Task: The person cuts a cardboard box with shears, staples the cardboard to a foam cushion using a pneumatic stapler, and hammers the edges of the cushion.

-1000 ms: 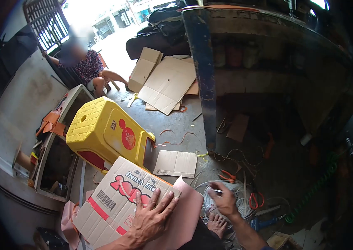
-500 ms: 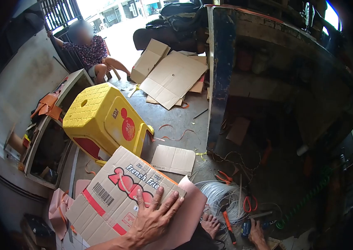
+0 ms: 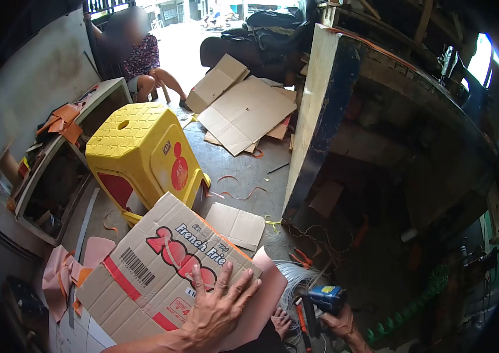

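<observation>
My left hand lies flat with fingers spread on a piece of printed cardboard marked "French Fries 2000". Under the cardboard's right edge, a pink sheet curves down. In my right hand is a blue air staple gun, raised off the floor to the right of the cardboard. Its dark nose points left, toward the pink sheet, without touching it. Part of the grip is hidden by my fingers. My bare foot shows between the sheet and the tool.
A yellow plastic stool stands beyond the cardboard. Coiled clear strapping, orange-handled pliers and a green coiled hose are at the right. Flattened cardboard lies farther off, near a seated person.
My right hand has lifted the blue staple gun from the floor and brought it left, nearer the cardboard. My left hand stays pressed on the cardboard. The camera view has shifted slightly.
</observation>
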Demonstrator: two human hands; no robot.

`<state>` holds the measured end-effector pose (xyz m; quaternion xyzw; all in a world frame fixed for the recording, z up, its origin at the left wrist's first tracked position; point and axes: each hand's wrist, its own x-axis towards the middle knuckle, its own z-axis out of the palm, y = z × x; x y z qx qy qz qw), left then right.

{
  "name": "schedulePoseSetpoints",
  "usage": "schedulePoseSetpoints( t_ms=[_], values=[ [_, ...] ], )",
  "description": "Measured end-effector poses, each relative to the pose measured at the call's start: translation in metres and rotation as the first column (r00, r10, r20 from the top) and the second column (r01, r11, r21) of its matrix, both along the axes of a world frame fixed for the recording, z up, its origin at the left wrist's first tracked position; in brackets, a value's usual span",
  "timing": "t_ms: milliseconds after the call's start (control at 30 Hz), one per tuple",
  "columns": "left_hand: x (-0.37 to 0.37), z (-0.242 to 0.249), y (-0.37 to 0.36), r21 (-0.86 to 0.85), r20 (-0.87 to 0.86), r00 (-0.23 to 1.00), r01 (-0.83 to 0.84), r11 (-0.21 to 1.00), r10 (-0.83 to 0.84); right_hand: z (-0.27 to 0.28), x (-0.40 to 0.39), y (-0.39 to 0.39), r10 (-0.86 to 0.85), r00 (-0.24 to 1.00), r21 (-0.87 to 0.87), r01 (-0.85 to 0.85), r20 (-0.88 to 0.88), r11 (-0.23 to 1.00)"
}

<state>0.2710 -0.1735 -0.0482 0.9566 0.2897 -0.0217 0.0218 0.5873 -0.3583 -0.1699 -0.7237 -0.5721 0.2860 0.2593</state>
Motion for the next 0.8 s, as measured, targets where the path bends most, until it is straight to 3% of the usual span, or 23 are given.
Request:
schedulePoseSetpoints(
  t_ms=[33,67,100,133,167,233,333,633,800],
  values=[
    [-0.001,-0.001,0.000,-0.005,0.005,1.000,-0.002,1.000,0.002,0.015,-0.004,0.006,0.254,0.941,0.218,-0.302,0.222,0.928],
    [-0.002,-0.001,0.001,-0.006,0.011,1.000,-0.002,1.000,0.002,0.035,-0.020,0.015,0.245,0.944,0.216,-0.293,0.223,0.932],
    [-0.001,-0.003,0.001,0.002,0.018,1.000,0.005,1.000,-0.005,0.060,-0.041,0.029,0.093,0.992,0.275,-0.066,-0.087,0.959],
    [-0.002,-0.005,0.000,0.010,0.028,1.000,-0.007,1.000,0.006,0.085,-0.059,0.046,-0.050,0.918,0.262,0.164,-0.394,0.951],
    [-0.002,-0.006,0.000,0.015,0.036,0.999,-0.019,1.000,0.018,0.110,-0.068,0.066,0.123,0.968,0.418,-0.021,-0.218,0.908],
    [-0.001,0.001,-0.003,-0.016,0.061,0.998,-0.031,0.999,0.032,0.102,-0.064,0.072,0.178,0.973,0.285,-0.131,-0.147,0.950],
    [-0.002,-0.003,-0.003,-0.009,0.082,0.996,-0.040,0.999,0.041,0.110,-0.065,0.087,0.251,0.957,0.314,-0.195,-0.146,0.929],
    [-0.005,-0.009,-0.002,0.007,0.096,0.995,-0.037,0.999,0.036,0.113,-0.072,0.096,0.283,0.955,0.317,-0.243,-0.087,0.917],
    [-0.006,-0.022,-0.001,0.109,0.096,0.995,-0.033,0.994,0.023,0.107,-0.070,0.102,0.279,0.953,0.260,-0.241,-0.119,0.935]
  ],
)
